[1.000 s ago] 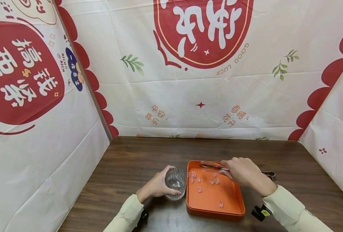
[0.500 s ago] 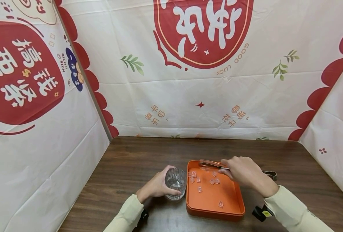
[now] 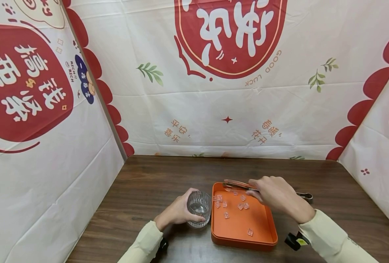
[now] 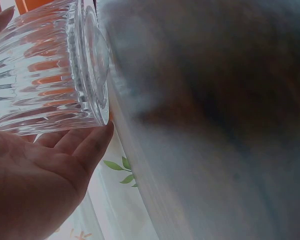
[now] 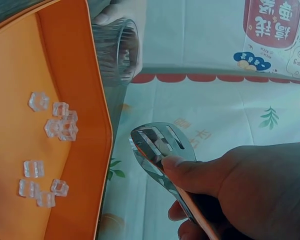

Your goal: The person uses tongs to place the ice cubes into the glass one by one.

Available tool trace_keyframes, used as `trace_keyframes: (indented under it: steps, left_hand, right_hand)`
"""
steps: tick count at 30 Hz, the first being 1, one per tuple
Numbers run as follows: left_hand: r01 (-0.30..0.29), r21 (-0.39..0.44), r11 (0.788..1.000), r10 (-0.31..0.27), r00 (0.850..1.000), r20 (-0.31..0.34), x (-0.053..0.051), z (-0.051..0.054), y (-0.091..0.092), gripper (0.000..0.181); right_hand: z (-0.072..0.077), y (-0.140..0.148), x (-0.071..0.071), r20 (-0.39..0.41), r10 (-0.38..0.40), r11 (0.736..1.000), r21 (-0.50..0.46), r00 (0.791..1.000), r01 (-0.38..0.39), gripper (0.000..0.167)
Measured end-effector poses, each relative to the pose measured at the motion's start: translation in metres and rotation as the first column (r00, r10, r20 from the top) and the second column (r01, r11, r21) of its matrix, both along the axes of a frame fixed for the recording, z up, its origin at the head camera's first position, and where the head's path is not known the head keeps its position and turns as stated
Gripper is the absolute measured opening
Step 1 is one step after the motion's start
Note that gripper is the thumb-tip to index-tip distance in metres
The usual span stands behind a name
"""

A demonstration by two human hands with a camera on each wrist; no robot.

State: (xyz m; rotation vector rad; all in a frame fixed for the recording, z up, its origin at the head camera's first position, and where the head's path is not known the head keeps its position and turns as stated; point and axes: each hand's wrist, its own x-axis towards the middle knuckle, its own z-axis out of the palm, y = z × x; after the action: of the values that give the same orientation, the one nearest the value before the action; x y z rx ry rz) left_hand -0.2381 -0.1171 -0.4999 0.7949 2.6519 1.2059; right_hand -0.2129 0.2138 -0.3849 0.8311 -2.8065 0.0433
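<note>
My left hand (image 3: 176, 210) is wrapped round a clear ribbed glass (image 3: 199, 206) on the table, close against the left side of an orange tray (image 3: 235, 226). Small clear cubes (image 3: 226, 215) lie scattered in the tray, several of them near its far left corner. With my right hand (image 3: 275, 193) I grip metal tongs (image 5: 162, 142) from above. Their slotted heads hover at the tray's far edge, thumb pressing one arm in the right wrist view. Whether a cube sits between the heads cannot be made out. In the left wrist view the glass (image 4: 45, 75) rests between thumb and fingers.
A brown wooden table (image 3: 155, 179) carries everything. White printed cloth (image 3: 194, 135) hangs behind it and along both sides. The tray's raised orange wall (image 5: 85, 100) stands between the cubes and the glass.
The tongs' heads have shifted a little to the left and upward at the tray's far edge. My left hand and the glass have stayed put.
</note>
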Motion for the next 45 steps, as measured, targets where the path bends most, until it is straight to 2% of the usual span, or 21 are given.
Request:
trace_keyframes:
  steps: [7,14,23,36,45]
  left_hand:
    - [-0.002,-0.003,1.000,0.002,1.000,-0.004,0.000,0.000,0.000,0.088]
    - [-0.005,-0.006,1.000,0.005,1.000,0.006,0.000,0.000,-0.001,0.088]
    - [0.001,-0.002,1.000,-0.001,1.000,0.001,-0.001,0.001,0.000,0.089]
    - [0.005,-0.002,1.000,-0.005,1.000,-0.016,-0.001,0.002,0.000,0.089]
    - [-0.006,-0.016,1.000,0.006,1.000,0.008,0.000,0.001,0.000,0.091]
  right_hand:
    - [0.005,-0.003,0.002,-0.041,0.014,1.000,-0.006,0.999,-0.014,0.026]
    - [0.011,-0.012,0.006,-0.043,0.034,0.999,-0.020,0.999,-0.035,0.031]
    - [0.013,-0.028,0.006,-0.071,0.079,0.995,-0.057,0.994,-0.083,0.035]
    - [0.008,-0.047,0.006,-0.055,0.146,0.986,-0.071,0.988,-0.150,0.031]
    - [0.003,-0.055,0.005,-0.051,0.169,0.983,-0.070,0.984,-0.172,0.032]
